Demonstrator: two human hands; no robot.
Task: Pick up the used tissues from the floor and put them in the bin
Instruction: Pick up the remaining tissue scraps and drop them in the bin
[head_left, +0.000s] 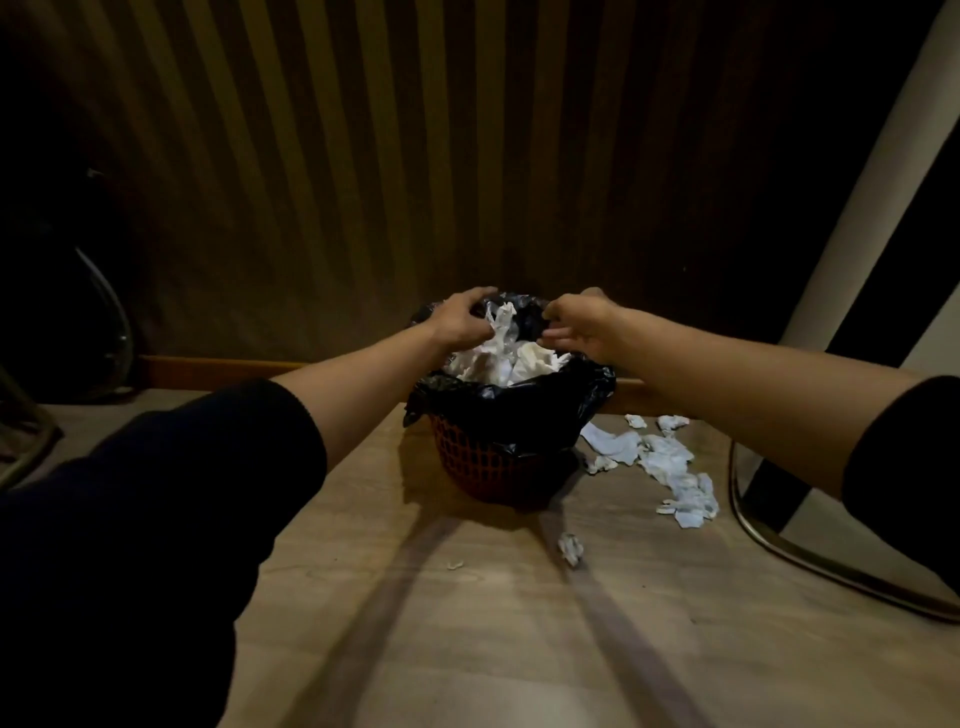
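A red mesh bin (485, 462) lined with a black bag (519, 400) stands on the wooden floor by the wall. White tissues (498, 361) fill its top. My left hand (462, 317) is over the bin's far left rim, its fingers curled round a white tissue (498, 325). My right hand (576, 325) hovers over the right rim with curled fingers; whether they hold anything is unclear. More crumpled tissues (660, 462) lie scattered on the floor right of the bin. One small tissue ball (570, 548) lies in front.
A striped wall (415, 156) with a wooden skirting board (208, 370) runs behind the bin. A curved metal chair leg (769, 540) rests on the floor at the right, beside a pale upright panel (857, 234). A tiny scrap (455, 565) lies on the floor.
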